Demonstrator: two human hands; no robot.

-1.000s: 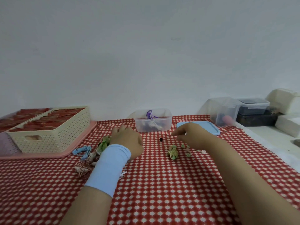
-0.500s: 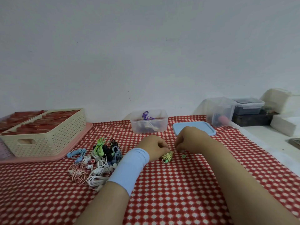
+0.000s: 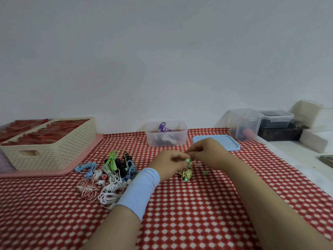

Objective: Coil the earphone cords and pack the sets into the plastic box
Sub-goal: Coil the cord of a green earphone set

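While the left hand (image 3: 171,162) pinches a green earbud (image 3: 188,161) in front of the plastic box (image 3: 166,133), the right hand (image 3: 207,152) closes its curled fingertips on the same bud. The coiled yellow-green cord (image 3: 185,174) lies just below the hands, farther from the box. The tangled earphone pile (image 3: 111,170) sits to the box's front left, and the blue lid (image 3: 216,142) just to its right.

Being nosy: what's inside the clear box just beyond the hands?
In the clear plastic box a purple cord pokes above the rim, a white cord lies lower; the rest is blurred behind the wall.
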